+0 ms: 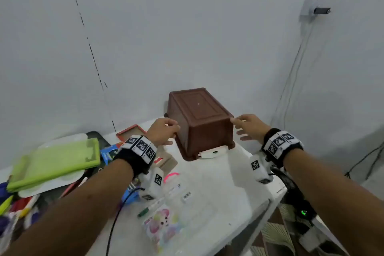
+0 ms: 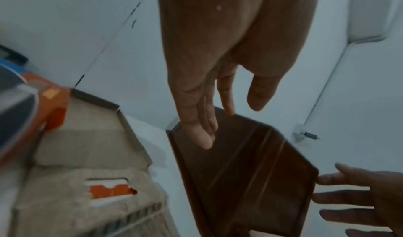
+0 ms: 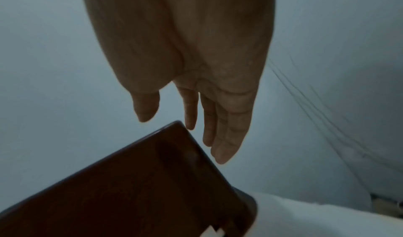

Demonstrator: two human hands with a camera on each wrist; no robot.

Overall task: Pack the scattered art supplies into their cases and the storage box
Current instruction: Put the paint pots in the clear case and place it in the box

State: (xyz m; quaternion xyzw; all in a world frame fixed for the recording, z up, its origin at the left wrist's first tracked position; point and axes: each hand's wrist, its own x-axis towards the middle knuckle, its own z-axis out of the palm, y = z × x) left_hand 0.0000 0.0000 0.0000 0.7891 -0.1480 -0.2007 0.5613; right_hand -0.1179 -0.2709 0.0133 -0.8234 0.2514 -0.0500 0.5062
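Brown box: your storage box stands upside down at the back of the white counter, base panel up, rim down, with a white latch at its near lower edge.
Long axis: it runs away from you toward the wall, so the two long side walls face your two hands.
Left hand: your left hand lies against the box's left wall, fingers straight and laid along it, grasping nothing.
Right hand: your right hand is just beside the near right top corner, fingers extended and relaxed; whether a fingertip touches the corner, you cannot tell.
Nearer hand: the left is already on the box; the right has a small gap to shut, inward toward the right wall.
Coming move, as a judgement: you likely need both palms on opposite walls to lift and turn the box mouth up.
Risk: smooth tapered walls may slip under flat palms.
Supplies: a green case, a green marker and a sticker sheet lie unpacked on the counter, nearer you and to the left.
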